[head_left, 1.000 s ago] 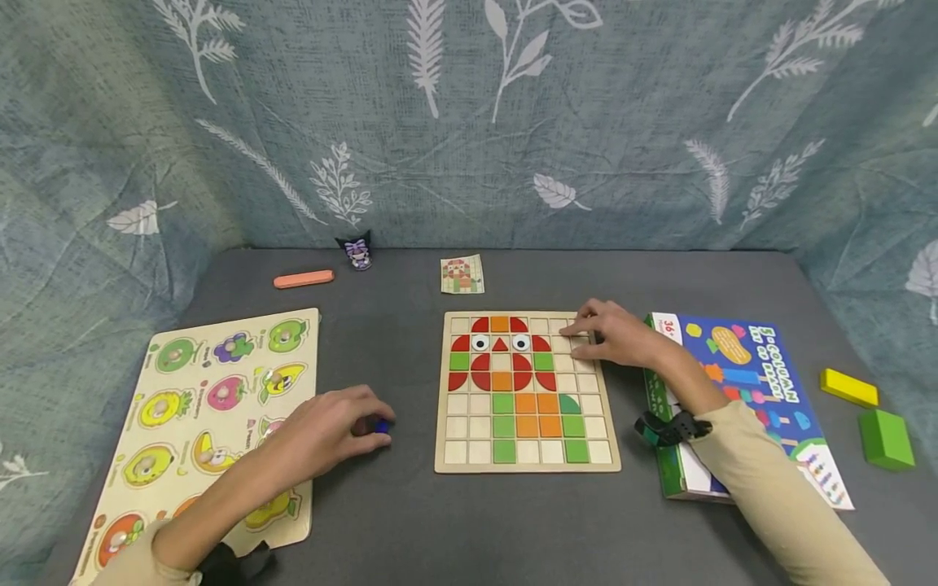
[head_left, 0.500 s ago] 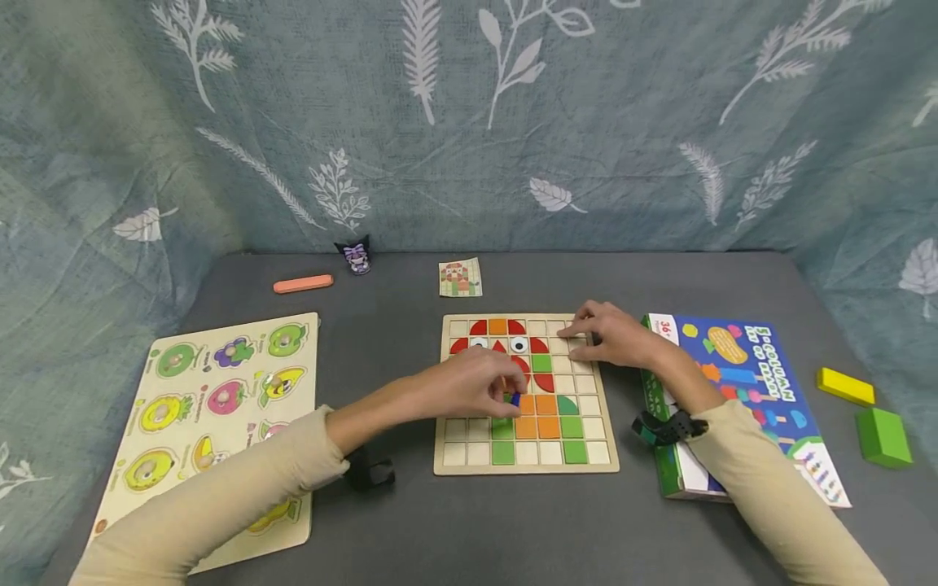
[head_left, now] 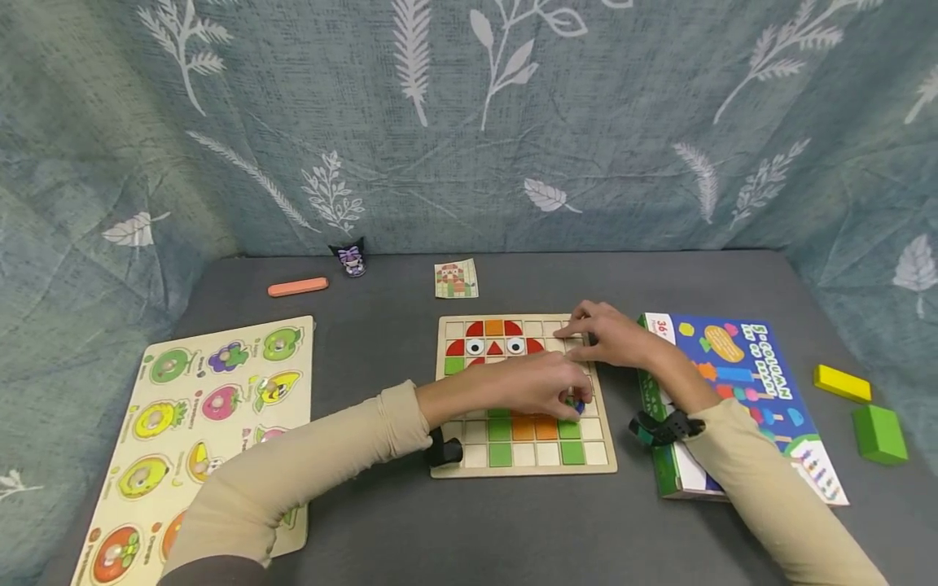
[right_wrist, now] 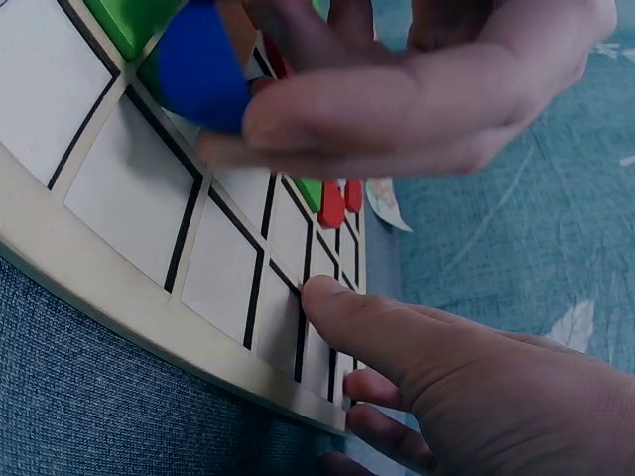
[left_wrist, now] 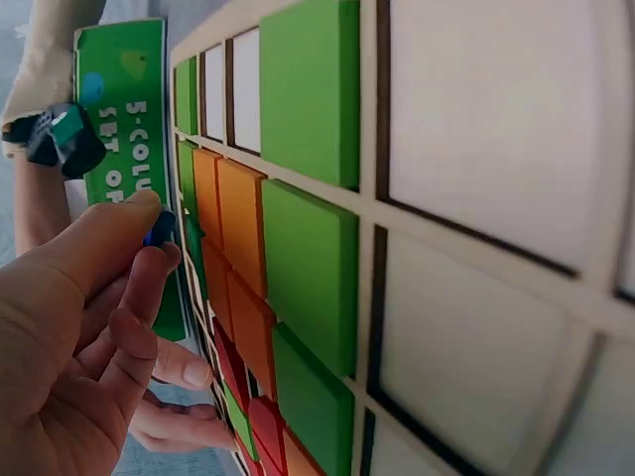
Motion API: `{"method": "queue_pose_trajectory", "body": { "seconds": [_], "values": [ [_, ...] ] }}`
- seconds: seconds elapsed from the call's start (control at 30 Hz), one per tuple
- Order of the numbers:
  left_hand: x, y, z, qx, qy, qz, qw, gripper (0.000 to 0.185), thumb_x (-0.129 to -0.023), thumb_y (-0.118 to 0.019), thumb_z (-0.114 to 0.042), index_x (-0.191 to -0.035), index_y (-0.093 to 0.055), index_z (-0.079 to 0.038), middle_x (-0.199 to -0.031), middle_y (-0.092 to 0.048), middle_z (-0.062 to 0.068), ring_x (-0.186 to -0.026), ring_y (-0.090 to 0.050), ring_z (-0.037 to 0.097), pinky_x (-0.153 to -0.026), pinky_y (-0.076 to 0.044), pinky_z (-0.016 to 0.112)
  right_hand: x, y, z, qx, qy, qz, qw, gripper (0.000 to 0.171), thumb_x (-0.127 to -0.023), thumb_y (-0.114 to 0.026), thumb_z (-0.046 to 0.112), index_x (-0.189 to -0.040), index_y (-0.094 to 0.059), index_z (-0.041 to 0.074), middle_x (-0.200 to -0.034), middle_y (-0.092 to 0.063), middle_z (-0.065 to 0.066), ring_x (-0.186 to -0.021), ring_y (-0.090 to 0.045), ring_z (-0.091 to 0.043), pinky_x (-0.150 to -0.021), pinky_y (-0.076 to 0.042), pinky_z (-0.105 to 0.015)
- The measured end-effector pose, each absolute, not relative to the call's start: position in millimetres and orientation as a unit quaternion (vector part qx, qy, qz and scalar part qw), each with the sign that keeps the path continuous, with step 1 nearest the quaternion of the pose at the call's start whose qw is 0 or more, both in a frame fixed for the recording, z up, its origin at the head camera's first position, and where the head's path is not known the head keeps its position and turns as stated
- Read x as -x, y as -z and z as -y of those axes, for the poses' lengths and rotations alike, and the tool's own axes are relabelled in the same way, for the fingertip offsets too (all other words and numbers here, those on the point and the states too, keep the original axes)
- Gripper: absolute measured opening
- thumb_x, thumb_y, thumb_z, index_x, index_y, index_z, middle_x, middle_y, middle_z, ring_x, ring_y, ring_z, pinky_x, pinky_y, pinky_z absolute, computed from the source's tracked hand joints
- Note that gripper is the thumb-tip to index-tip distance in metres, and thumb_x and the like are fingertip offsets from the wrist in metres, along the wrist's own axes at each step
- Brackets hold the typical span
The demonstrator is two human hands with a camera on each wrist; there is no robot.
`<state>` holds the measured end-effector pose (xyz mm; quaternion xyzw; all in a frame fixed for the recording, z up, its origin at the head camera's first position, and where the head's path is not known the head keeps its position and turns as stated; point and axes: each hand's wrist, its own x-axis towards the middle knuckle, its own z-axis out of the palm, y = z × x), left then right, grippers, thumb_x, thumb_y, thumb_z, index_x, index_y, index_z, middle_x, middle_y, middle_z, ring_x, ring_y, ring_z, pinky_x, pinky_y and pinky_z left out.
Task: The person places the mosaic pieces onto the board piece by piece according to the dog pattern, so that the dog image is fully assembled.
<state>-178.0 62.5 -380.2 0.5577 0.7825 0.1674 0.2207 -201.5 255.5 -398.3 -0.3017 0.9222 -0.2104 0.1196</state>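
Note:
My left hand [head_left: 538,386] pinches a small blue tile [right_wrist: 203,69] between thumb and fingers. It reaches over the right part of a wooden grid board [head_left: 523,473], close above the cells beside the green tiles [head_left: 571,452]. The blue tile has a curved side in the right wrist view. My right hand [head_left: 614,335] rests at the board's upper right edge, thumb and fingers spread and touching the frame and light cells. Red, orange and green tiles and two eye tiles [head_left: 475,347] form a picture on the board; my left hand and forearm hide its middle.
A fruit puzzle board [head_left: 220,407] lies at left, partly under my left sleeve. A picture card [head_left: 456,279], a small figure [head_left: 352,259] and an orange bar [head_left: 297,286] lie behind. At right are a blue-green box [head_left: 740,382], a yellow block [head_left: 842,382] and a green block [head_left: 879,435].
My left hand has carried the blue tile from beside the fruit puzzle, across the grid board, to its right part. My right hand has stayed at the board's edge.

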Motion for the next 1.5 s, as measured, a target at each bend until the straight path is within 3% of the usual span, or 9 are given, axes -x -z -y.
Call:
{"method": "queue_pose_trajectory", "body": {
  "seconds": [0.37,0.67,0.97,1.23,1.5],
  "values": [
    [181.8,383.2,-77.6,-0.580,-0.112,-0.784,0.191,0.025,-0.091,-0.068,-0.032,-0.112,-0.071,-0.019,-0.104,-0.068,-0.007,-0.079,-0.054,0.002,-0.069,-0.041,0.013,202.1,398.7,-257.4,0.314,0.207,-0.920,0.108,0.035,-0.089,-0.068,0.008,-0.123,-0.067,0.007,-0.114,-0.056,-0.018,-0.086,-0.044,-0.023,-0.073,-0.032,-0.033],
    [181.4,385.0,-74.4,-0.560,-0.117,-0.797,0.192,0.016,-0.091,-0.068,-0.026,-0.102,-0.076,-0.019,-0.110,-0.067,-0.007,-0.099,-0.060,0.003,-0.078,-0.048,0.013,201.5,398.0,-256.6,0.312,0.201,-0.922,0.109,0.036,-0.088,-0.069,0.006,-0.123,-0.067,0.008,-0.115,-0.057,-0.018,-0.089,-0.046,-0.025,-0.074,-0.035,-0.033],
    [177.8,380.4,-75.9,-0.586,-0.059,-0.786,0.188,0.018,-0.096,-0.062,-0.020,-0.106,-0.076,-0.020,-0.123,-0.066,-0.009,-0.122,-0.051,0.011,-0.092,-0.050,0.022,201.5,399.8,-256.6,0.309,0.200,-0.924,0.107,0.037,-0.087,-0.070,0.008,-0.124,-0.067,0.008,-0.116,-0.057,-0.018,-0.090,-0.046,-0.025,-0.074,-0.035,-0.033],
    [173.4,380.0,-69.5,-0.596,-0.039,-0.784,0.172,0.024,-0.097,-0.056,-0.014,-0.112,-0.074,-0.022,-0.130,-0.062,-0.009,-0.122,-0.050,0.013,-0.094,-0.049,0.024,201.4,400.1,-255.8,0.309,0.205,-0.922,0.107,0.036,-0.088,-0.070,0.010,-0.123,-0.067,0.008,-0.114,-0.057,-0.018,-0.089,-0.045,-0.024,-0.074,-0.034,-0.033],
    [171.0,377.3,-50.7,-0.582,-0.070,-0.798,0.141,0.025,-0.099,-0.054,-0.018,-0.117,-0.071,-0.022,-0.133,-0.058,-0.003,-0.127,-0.049,0.013,-0.094,-0.049,0.024,201.5,399.8,-255.6,0.303,0.211,-0.922,0.114,0.034,-0.089,-0.069,0.013,-0.123,-0.067,0.008,-0.115,-0.056,-0.017,-0.089,-0.045,-0.025,-0.073,-0.034,-0.033]
  ]
}}
